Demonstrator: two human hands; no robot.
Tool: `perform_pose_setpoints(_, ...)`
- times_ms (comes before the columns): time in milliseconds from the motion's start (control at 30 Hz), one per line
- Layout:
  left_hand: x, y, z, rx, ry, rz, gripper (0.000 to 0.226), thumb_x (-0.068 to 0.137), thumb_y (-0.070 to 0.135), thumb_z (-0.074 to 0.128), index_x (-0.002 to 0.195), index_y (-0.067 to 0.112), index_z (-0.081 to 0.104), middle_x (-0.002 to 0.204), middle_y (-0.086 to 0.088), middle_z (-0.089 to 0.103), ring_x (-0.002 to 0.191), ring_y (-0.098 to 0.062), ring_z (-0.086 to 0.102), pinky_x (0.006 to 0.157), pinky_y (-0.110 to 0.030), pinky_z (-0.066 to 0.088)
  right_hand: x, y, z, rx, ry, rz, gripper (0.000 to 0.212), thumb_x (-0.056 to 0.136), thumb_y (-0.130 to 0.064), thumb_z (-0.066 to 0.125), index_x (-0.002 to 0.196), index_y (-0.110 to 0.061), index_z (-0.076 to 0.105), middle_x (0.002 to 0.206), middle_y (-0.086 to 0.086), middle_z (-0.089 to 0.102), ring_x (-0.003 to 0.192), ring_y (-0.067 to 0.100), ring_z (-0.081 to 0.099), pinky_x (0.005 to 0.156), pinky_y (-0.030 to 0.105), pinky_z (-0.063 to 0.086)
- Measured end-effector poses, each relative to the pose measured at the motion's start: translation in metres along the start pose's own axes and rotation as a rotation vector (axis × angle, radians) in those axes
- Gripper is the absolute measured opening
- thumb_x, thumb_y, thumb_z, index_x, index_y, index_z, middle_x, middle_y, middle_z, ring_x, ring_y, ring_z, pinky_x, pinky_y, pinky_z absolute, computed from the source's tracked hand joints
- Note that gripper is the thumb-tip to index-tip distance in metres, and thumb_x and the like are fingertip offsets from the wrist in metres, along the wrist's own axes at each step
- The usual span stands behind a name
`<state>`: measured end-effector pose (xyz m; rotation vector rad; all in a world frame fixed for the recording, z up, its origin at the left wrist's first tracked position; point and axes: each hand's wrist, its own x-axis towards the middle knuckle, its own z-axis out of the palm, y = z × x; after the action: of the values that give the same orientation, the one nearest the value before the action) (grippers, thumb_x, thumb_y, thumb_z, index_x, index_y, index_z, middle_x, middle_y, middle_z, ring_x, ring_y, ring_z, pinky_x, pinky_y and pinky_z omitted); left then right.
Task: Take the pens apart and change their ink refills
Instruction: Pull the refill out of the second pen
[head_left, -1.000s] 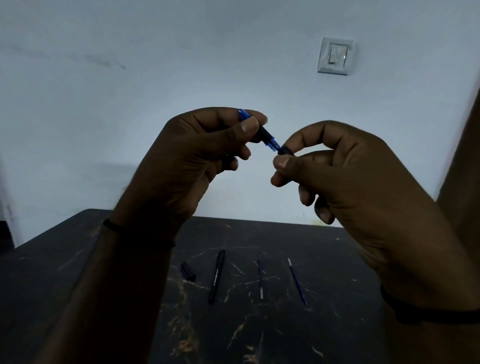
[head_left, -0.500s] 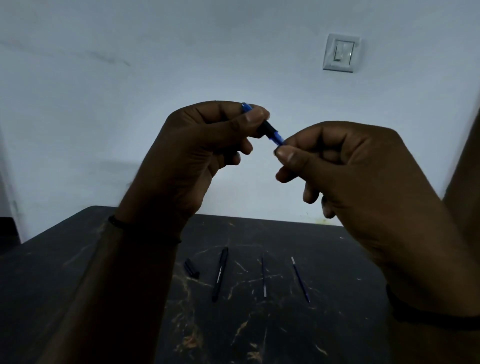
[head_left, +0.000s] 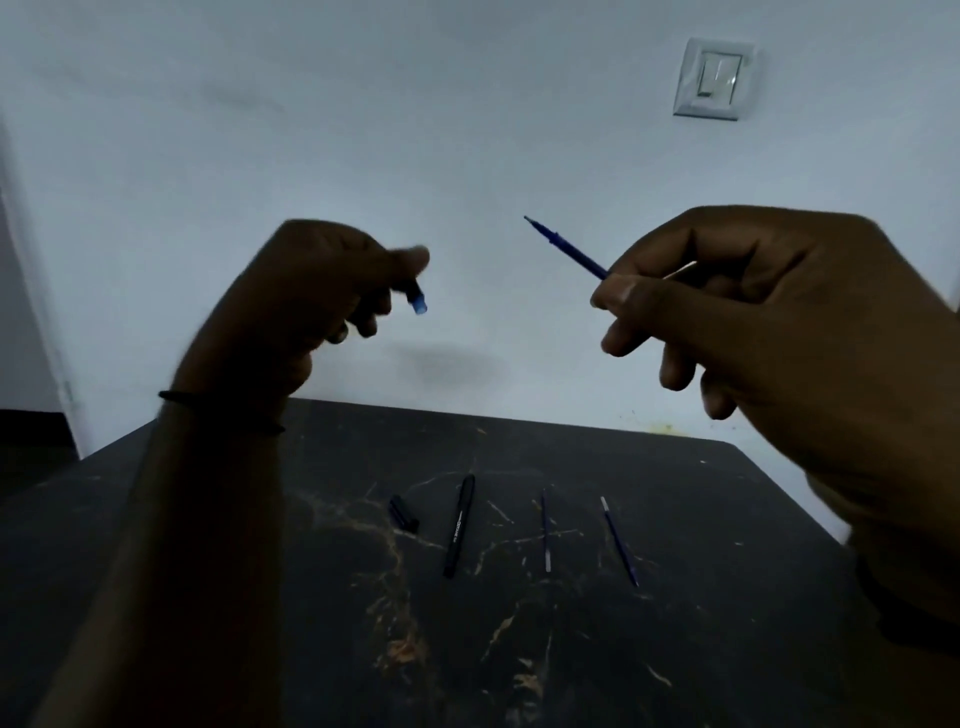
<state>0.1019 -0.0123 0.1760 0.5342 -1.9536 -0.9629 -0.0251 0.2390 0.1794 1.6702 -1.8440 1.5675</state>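
— Head view: left hand (head_left: 306, 296) closed around the pen barrel (head_left: 417, 301); right hand (head_left: 753, 312) pinches the refill (head_left: 569, 248), tip toward eleven o'clock.

— I'd lay it at five o'clock on the counter (head_left: 727, 649), clear of both spare refills (head_left: 618, 540).

Dim, bluish light; both hands read as dark silhouettes against the paler wall (head_left: 363, 130). The left hand (head_left: 311, 296) is motion-blurred, and wide-angle distortion bends the edges.

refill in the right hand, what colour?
Blue, seen in the head view: the refill pinched in the right hand.
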Motion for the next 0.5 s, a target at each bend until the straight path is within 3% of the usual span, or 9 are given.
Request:
perform_pose_setpoints(100, 0.013, -0.024, 0.016, 0.199, -0.079, -0.149, 0.038, 0.082, 0.034, 0.076, 0.071, -0.002, 0.070, 0.039, 0.003, 0.054, 0.028, -0.007, 0.046, 0.030, -0.014, 0.028, 0.000, -0.001, 0.008, -0.005, -0.038, 0.002, 0.011, 0.088, -0.028, 0.071, 0.078, -0.027, 0.075, 0.068, -0.011, 0.075, 0.046, 0.004, 0.059, 0.042, 0.010, 0.040)
perform_pose_setpoints(167, 0.018, -0.048, 0.034, 0.322, -0.179, -0.266, 0.037, 0.082, 0.033, 0.077, 0.065, 0.001, 0.068, 0.045, -0.002, 0.056, 0.028, -0.010, 0.047, 0.028, -0.013, 0.032, -0.001, -0.003, 0.016, -0.001, -0.065, 0.014, 0.011, 0.087, -0.028, 0.071, 0.077, -0.025, 0.075, 0.067, -0.010, 0.075, 0.044, 0.002, 0.056, 0.042, 0.009, 0.038)
perform_pose_setpoints(233, 0.025, -0.078, 0.053, 0.395, -0.270, -0.339, 0.037, 0.079, 0.034, 0.080, 0.062, 0.004, 0.067, 0.052, -0.005, 0.057, 0.038, -0.013, 0.049, 0.032, -0.015, 0.038, 0.000, -0.003, 0.024, 0.001, -0.094, 0.037, 0.012, 0.087, -0.028, 0.070, 0.076, -0.025, 0.074, 0.066, -0.010, 0.074, 0.043, 0.001, 0.055, 0.042, 0.010, 0.038)
perform_pose_setpoints(300, 0.026, -0.111, 0.068, 0.466, -0.325, -0.411, 0.037, 0.075, 0.036, 0.083, 0.057, 0.007, 0.066, 0.046, -0.001, 0.058, 0.042, -0.012, 0.050, 0.038, -0.016, 0.040, 0.000, -0.002, 0.032, -0.006, -0.123, 0.062, 0.012, 0.087, -0.029, 0.069, 0.075, -0.026, 0.073, 0.066, -0.010, 0.074, 0.045, 0.002, 0.056, 0.043, 0.012, 0.038)
perform_pose_setpoints(500, 0.017, -0.167, 0.091, 0.562, -0.406, -0.563, 0.035, 0.074, 0.040, 0.082, 0.059, 0.013, 0.066, 0.036, 0.008, 0.057, 0.036, -0.007, 0.048, 0.040, -0.017, 0.039, 0.002, 0.000, 0.038, -0.017, -0.146, 0.080, 0.013, 0.087, -0.029, 0.069, 0.076, -0.026, 0.073, 0.065, -0.011, 0.074, 0.047, 0.002, 0.057, 0.043, 0.011, 0.039)
